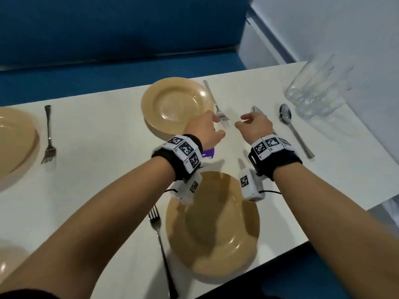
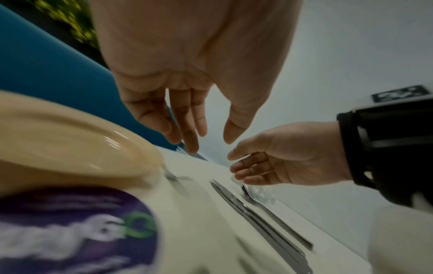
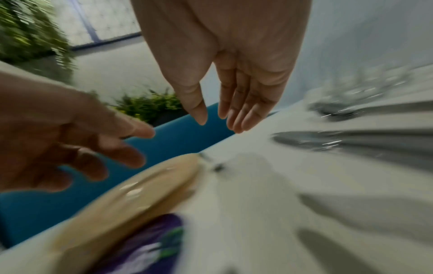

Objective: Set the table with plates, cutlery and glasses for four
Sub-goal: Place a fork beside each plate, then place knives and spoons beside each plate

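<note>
Plate (image 1: 212, 225) nearest, sits at the near table (image 1: 103, 186) edge, rim overhanging or flush, can't tell which. Fork (image 1: 160, 240) just left of it, handle running off toward the edge.

Mid-table: both hands hover, neither holding anything. Left hand (image 1: 205, 131) has fingers loosely spread, tips just above the tines of the far fork (image 1: 214, 103); contact unclear. Right hand (image 1: 254, 125) relaxed, fingers slightly curled, over a knife (image 2: 253, 211) that the head view mostly hides. Spoon (image 1: 293, 130) lies just right of it, apart. A purple packet (image 2: 77, 229) lies under the left wrist, beside the far plate (image 1: 174, 104).

Far right corner: glasses (image 1: 313, 91) clustered against the wall, count unclear from blur. Left side: another plate (image 1: 15, 141) with fork (image 1: 49, 137) beside it; a fourth plate rim shows bottom-left.

Handling, my read: cutlery is stiff, thin, slick steel lying flat on a smooth top, so hard to pinch from above; slide it or lift by the handle end. Plates are rigid and glossy, take them by the rim. Glasses are fragile and slippery, packed tight; pull one at a time by the body.

Room: open tabletop between the left setting and the far plate. Right side is tight with wall, glasses and table edge close. Watch the near plate's rim when forearms pass over it.
</note>
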